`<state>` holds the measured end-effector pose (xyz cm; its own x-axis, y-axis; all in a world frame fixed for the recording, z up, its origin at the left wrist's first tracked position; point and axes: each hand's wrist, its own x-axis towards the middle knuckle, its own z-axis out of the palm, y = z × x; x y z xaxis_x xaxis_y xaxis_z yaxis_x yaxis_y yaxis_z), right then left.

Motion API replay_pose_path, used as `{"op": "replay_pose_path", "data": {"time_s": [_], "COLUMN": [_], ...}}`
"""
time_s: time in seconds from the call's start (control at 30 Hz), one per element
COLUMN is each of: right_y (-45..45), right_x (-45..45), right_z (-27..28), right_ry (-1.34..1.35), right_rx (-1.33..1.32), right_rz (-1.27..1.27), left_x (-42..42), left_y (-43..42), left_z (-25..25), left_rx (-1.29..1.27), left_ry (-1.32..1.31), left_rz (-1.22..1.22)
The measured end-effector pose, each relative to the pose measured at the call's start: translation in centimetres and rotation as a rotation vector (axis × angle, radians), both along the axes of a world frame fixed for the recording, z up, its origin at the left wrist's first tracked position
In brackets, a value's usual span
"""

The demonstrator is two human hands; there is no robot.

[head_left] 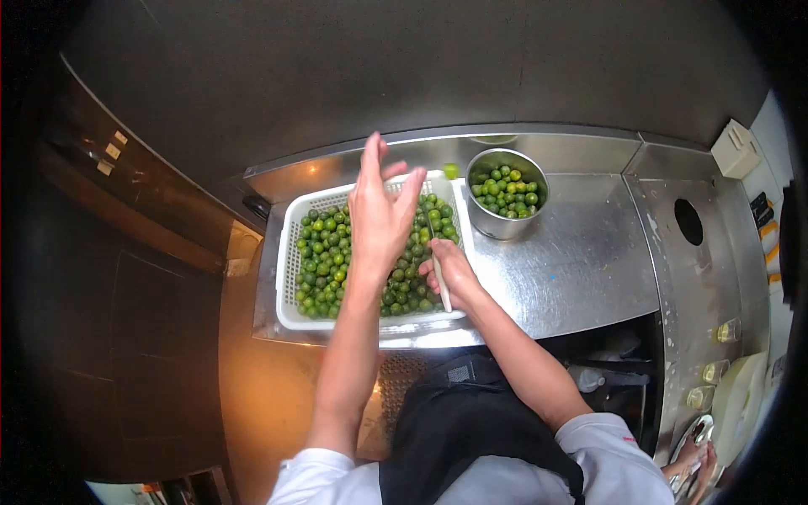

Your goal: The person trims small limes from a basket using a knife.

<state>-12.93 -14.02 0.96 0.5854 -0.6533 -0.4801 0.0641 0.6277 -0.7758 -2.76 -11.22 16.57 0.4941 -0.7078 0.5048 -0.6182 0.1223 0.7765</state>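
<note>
Doing this well probably means keeping the knife (pixel 442 291) low and angled away from the open left hand (pixel 383 215). The right hand (pixel 453 273) is gripping the knife over the right side of the white basket (pixel 281 278), fingers curling around its pale handle. The left hand is hovering above the basket, fingers spread, holding nothing, and pointing far. Green limes (pixel 320 263) are lying in the basket and in the metal pot (pixel 502 227) right of it on the tabletop (pixel 581 261).

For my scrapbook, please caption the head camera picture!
Open left hand above a white basket of green fruits; right hand holds a knife.
</note>
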Motion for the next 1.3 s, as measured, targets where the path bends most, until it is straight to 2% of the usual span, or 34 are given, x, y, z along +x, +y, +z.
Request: {"op": "replay_pose_path", "data": {"time_s": [0.1,0.13,0.2,0.27,0.3,0.37,0.43,0.53,0.63,0.67,0.77,0.87,1.1,1.3], "right_y": [0.4,0.3,0.4,0.6,0.4,0.5,0.5,0.5,0.3,0.4,0.5,0.5,0.6,0.8], "right_x": [-0.2,-0.1,-0.1,-0.2,-0.2,-0.1,0.1,0.1,0.1,0.0,0.0,0.1,0.1,0.1], "right_z": [0.5,0.4,-0.3,-0.2,0.0,0.1,-0.1,-0.4,-0.4,-0.4,-0.4,-0.3,0.0,0.2], "right_ry": [-0.051,-0.075,-0.123,-0.152,-0.165,-0.216,-0.268,-0.284,-0.278,-0.267,-0.211,-0.184,-0.084,-0.048], "right_rx": [-0.013,-0.022,-0.028,-0.065,-0.091,-0.115,-0.125,-0.124,-0.14,-0.145,-0.188,-0.195,-0.249,-0.271], "right_rz": [-0.038,-0.049,-0.075,-0.133,-0.16,-0.266,-0.325,-0.339,-0.323,-0.316,-0.284,-0.259,-0.223,-0.195], "left_x": [2.0,2.9,6.0,6.9,6.8,4.4,3.3,3.8,4.4,3.6,4.2,4.3,3.8,4.1], "left_y": [0.2,0.0,-1.2,-2.3,-2.9,-3.4,-3.8,-3.7,-2.0,-0.6,2.3,5.2,8.5,8.6], "left_z": [1.5,0.3,-5.3,-11.0,-14.0,-15.5,-17.1,-17.0,-17.1,-14.4,-14.1,-14.0,-14.4,-14.7], "left_rx": [0.031,0.039,0.195,0.457,0.428,0.463,0.406,0.439,0.358,0.417,0.195,0.222,0.129,0.056], "left_ry": [-0.05,-0.069,-0.053,-0.194,-0.231,-0.167,-0.403,-0.39,-0.113,0.241,0.686,0.767,1.16,1.273], "left_rz": [-0.034,0.006,0.018,0.074,-0.039,-0.202,-0.256,-0.266,-0.166,-0.168,-0.307,-0.285,-0.375,-0.4]}}
